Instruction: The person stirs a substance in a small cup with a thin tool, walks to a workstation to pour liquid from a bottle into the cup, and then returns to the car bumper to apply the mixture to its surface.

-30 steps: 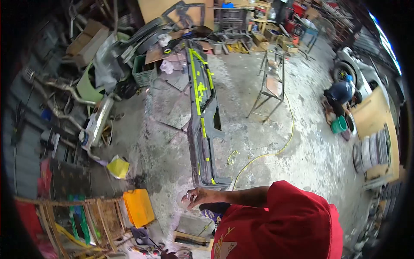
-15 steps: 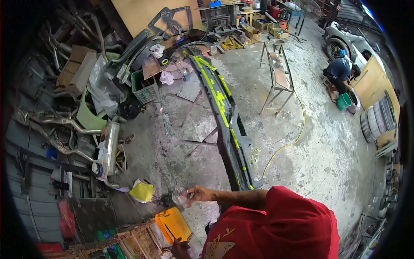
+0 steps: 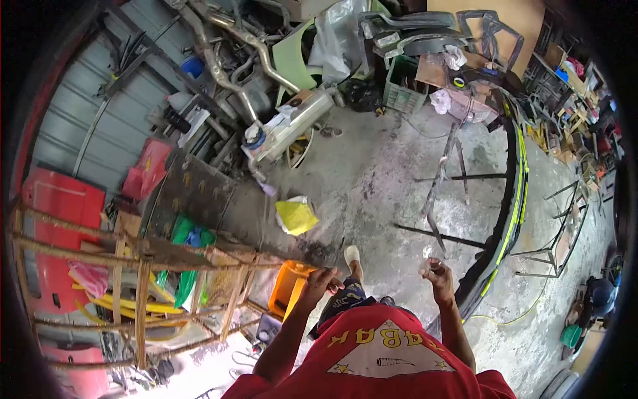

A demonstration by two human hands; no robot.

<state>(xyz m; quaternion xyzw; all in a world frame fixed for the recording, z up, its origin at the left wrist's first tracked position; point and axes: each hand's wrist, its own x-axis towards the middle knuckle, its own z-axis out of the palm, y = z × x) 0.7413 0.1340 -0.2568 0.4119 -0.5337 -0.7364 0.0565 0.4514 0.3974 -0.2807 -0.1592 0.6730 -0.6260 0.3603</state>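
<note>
In my right hand (image 3: 436, 274) is a small clear plastic cup (image 3: 427, 253), with my fingers closed around its lower part. My left hand (image 3: 322, 282) has its fingers curled in a pinch; what they hold, if anything, is too small to make out. It is just right of an orange plastic container (image 3: 284, 287) beside a wooden frame rack (image 3: 141, 292). Ahead of my hands a crumpled yellow and white sheet (image 3: 297, 216) lies on the concrete floor (image 3: 372, 179). My shoe (image 3: 352, 254) shows between my hands.
A long dark car body part (image 3: 512, 219) with yellow-green tape stands to my right, near a metal stand (image 3: 442, 193). Exhaust pipes (image 3: 229, 86) and a silver muffler (image 3: 296, 123) are piled ahead-left. A green crate (image 3: 404, 93) stands beyond. At far right a person (image 3: 601, 296) crouches.
My view has turned left and down, so the taped part now lies to the right. My left hand has come away from the orange container. The clear cup is still in my right hand.
</note>
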